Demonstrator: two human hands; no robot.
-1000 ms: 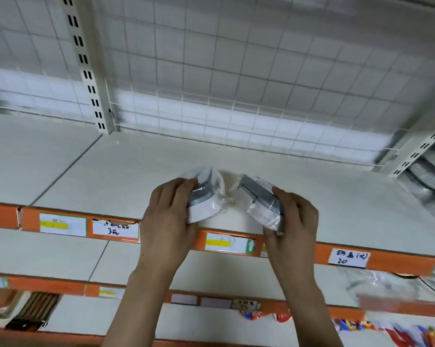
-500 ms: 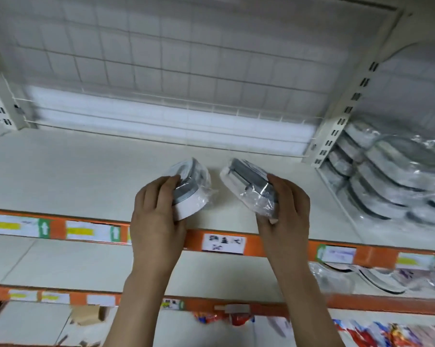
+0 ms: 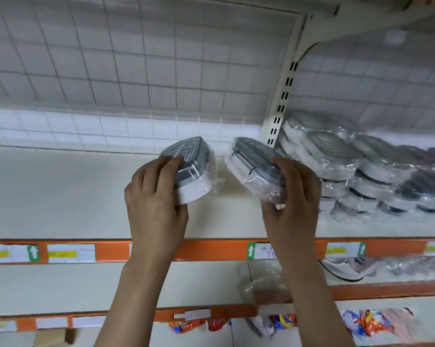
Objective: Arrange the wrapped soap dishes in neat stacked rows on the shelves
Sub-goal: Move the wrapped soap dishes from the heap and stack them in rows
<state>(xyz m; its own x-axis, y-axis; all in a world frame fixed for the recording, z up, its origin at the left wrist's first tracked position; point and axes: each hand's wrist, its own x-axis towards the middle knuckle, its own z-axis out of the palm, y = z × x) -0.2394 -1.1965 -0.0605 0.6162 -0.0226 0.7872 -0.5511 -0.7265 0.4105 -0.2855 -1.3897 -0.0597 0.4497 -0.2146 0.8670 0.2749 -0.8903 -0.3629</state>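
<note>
My left hand (image 3: 156, 204) grips a grey and white soap dish (image 3: 194, 171) in clear plastic wrap, held above the cream shelf (image 3: 61, 196). Just to its right, my right hand (image 3: 294, 204) grips a second wrapped soap dish (image 3: 256, 169), tilted on its side. The two dishes are a small gap apart. On the neighbouring shelf section at the right lie stacked rows of wrapped soap dishes (image 3: 361, 171), several deep, close beside my right hand.
A slotted upright post (image 3: 284, 96) and a wire grid back panel (image 3: 136, 83) stand behind the shelf. An orange price strip (image 3: 211, 249) with labels edges the shelf front. Lower shelves hold wrapped goods (image 3: 264, 284) and colourful packets (image 3: 361, 321).
The view has swung right while both hands carried the dishes rightward along the shelf. The stacked dishes on the right section have come closer and fuller into view.
</note>
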